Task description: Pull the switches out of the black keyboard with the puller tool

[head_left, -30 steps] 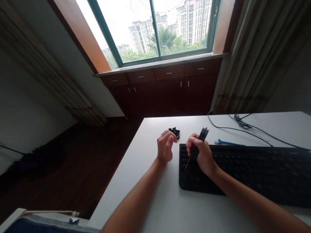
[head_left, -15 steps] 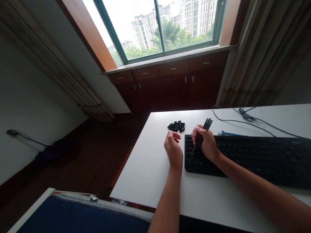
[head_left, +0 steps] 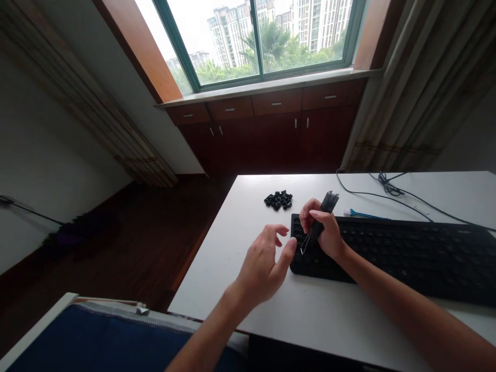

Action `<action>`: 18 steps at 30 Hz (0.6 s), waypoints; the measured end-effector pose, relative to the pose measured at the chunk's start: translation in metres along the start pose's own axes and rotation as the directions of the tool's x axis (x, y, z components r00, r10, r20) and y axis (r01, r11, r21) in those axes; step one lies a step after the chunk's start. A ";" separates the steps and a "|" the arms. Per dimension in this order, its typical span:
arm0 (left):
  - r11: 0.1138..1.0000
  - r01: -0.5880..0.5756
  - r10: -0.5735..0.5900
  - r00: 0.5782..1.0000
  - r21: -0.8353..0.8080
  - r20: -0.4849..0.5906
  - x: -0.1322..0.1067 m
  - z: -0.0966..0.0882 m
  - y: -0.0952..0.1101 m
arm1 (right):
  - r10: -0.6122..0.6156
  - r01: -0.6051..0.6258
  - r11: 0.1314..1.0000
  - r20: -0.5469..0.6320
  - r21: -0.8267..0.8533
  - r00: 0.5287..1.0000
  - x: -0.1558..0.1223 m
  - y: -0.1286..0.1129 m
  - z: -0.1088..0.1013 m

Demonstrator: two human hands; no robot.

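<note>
A black keyboard (head_left: 403, 253) lies on the white table. My right hand (head_left: 323, 227) grips a black keycap puller (head_left: 328, 202) with a thin wire loop pointing down over the keyboard's left end. Whether a keycap sits in the loop is too small to tell. My left hand (head_left: 267, 261) is open beside the keyboard's left edge, thumb and fingers apart, near the wire tip. Beyond the hands, a small pile of black keycaps (head_left: 278, 200) rests on the table.
A blue-handled brush (head_left: 368, 214) lies behind the keyboard on the white table (head_left: 220, 268). A black cable (head_left: 387, 186) runs, partly coiled, along the back. A dark blue zippered fabric item (head_left: 101, 341) stands at the lower left, near the table edge.
My left hand has come back from beside the keycap pile toward the keyboard's left edge, and its fingers have spread. The puller's wire tip has lifted slightly and shows more plainly.
</note>
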State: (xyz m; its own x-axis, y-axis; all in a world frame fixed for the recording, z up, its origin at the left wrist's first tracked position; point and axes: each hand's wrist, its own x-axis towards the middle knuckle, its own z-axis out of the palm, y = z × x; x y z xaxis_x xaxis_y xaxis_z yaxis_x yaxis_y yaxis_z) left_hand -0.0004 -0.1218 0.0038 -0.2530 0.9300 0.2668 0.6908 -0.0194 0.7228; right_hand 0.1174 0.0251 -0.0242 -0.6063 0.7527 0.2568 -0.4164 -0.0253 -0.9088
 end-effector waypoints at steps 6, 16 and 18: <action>0.889 -0.452 0.427 0.875 0.069 0.227 0.053 -0.001 -0.016 | -0.040 0.041 0.997 -0.029 0.070 0.999 -0.003 0.000 0.002; 0.749 -0.662 0.659 0.748 0.025 0.083 0.057 0.031 -0.054 | -0.086 0.064 0.985 -0.137 -0.161 0.987 -0.005 0.007 0.001; 0.761 -0.649 0.647 0.760 0.016 0.056 0.054 0.030 -0.056 | -0.134 0.089 0.954 -0.142 -0.287 0.981 -0.006 0.008 0.002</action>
State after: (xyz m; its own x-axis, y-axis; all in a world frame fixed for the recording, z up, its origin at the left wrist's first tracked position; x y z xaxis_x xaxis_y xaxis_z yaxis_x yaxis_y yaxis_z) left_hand -0.0324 -0.0591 -0.0411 0.2924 0.7151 0.6350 0.7004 -0.6122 0.3670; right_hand 0.1166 0.0191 -0.0328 -0.4428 0.8349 0.3270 -0.2564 0.2315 -0.9384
